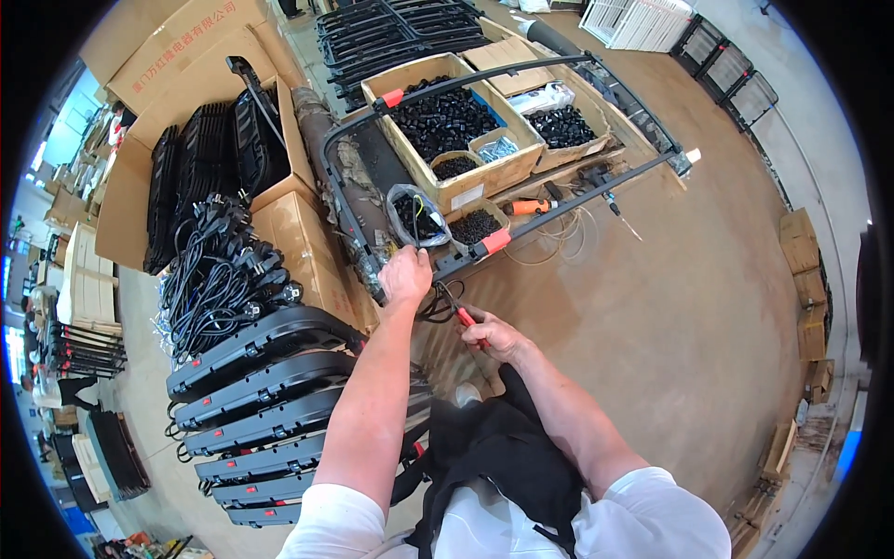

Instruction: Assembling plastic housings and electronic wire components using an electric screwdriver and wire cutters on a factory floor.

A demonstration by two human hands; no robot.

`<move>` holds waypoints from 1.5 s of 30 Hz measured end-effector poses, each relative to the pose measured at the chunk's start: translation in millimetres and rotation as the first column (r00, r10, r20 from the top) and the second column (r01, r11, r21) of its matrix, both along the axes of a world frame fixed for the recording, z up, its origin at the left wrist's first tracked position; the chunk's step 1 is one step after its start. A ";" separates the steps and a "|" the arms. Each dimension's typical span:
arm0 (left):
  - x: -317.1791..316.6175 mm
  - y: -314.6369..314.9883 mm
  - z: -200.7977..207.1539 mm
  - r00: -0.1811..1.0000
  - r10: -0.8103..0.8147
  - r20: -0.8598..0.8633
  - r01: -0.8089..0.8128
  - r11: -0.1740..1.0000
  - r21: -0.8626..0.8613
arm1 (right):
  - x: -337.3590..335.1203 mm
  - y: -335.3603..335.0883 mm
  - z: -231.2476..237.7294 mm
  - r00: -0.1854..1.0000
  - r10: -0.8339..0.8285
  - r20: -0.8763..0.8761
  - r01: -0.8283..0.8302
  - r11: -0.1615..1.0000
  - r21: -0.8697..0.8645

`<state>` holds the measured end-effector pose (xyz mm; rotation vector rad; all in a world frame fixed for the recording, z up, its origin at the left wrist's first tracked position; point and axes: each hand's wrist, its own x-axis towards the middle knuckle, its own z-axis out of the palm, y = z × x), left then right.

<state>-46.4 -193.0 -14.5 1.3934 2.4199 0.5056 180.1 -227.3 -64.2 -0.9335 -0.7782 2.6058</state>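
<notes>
My left hand [407, 277] is closed at the near-left corner of a black tubular frame [582, 198], around what looks like a black cable [416, 230]. Thin wires, one yellowish, stick up above the fist in front of a clear plastic bag [400, 197] of small black parts. My right hand [495, 336] grips red-handled pliers [467, 320], with their jaws pointing up toward the left hand. Loops of black cord [434, 307] hang between the two hands. Red clips [494, 241] sit on the frame, which rests across the bench.
Wooden boxes [453, 179] of small black parts stand inside the frame, near an orange-bodied power tool [531, 207]. To my left are bundled plug cords [219, 270], stacked black housings [270, 345] and an open carton [121, 200]. Cartons [803, 252] line the right wall.
</notes>
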 end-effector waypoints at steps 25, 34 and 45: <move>0.7 10.3 -6.2 0.992 0.122 -0.013 -0.122 0.992 0.045 | 29.4 26.6 58.6 0.708 -0.127 0.695 -0.571 0.476 0.668; 14.9 17.8 -10.1 0.981 0.168 -0.100 -0.168 0.986 0.004 | 43.6 84.4 -73.1 0.708 -0.026 0.705 -0.429 0.778 0.459; 14.7 10.7 6.7 0.950 0.274 -0.149 -0.266 0.961 0.074 | -64.7 125.0 -146.7 0.992 0.081 0.093 -0.046 0.943 -0.331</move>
